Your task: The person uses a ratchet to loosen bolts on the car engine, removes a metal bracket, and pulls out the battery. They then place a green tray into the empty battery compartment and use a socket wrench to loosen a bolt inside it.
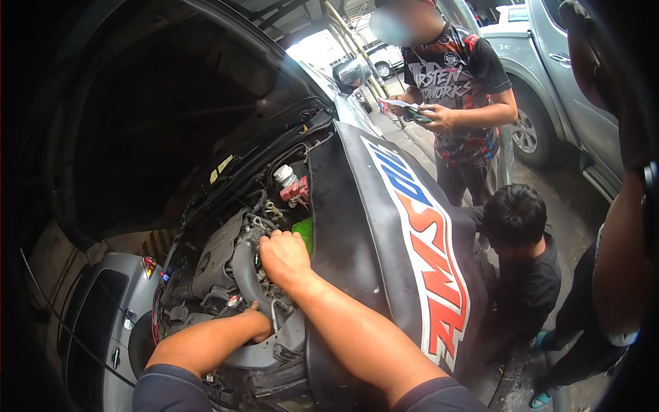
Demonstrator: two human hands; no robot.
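Both my arms reach into the open engine bay of a vehicle. My left hand is low at the front, beside the lower end of a thick grey hose. Its thumb shows, but the other fingers are hidden among the parts. Farther in, my right hand lies to the right of that hose, knuckles up and fingers curled down. Whatever those fingers grip is covered by the hand. Left of the hose sits a grey engine cover. A bright green piece shows just behind my right hand.
A black fender cover with large lettering drapes the right side. The raised hood is at left. A white-capped reservoir stands deeper in the bay. One person holds papers; another crouches beside the fender. Parked vehicles stand around.
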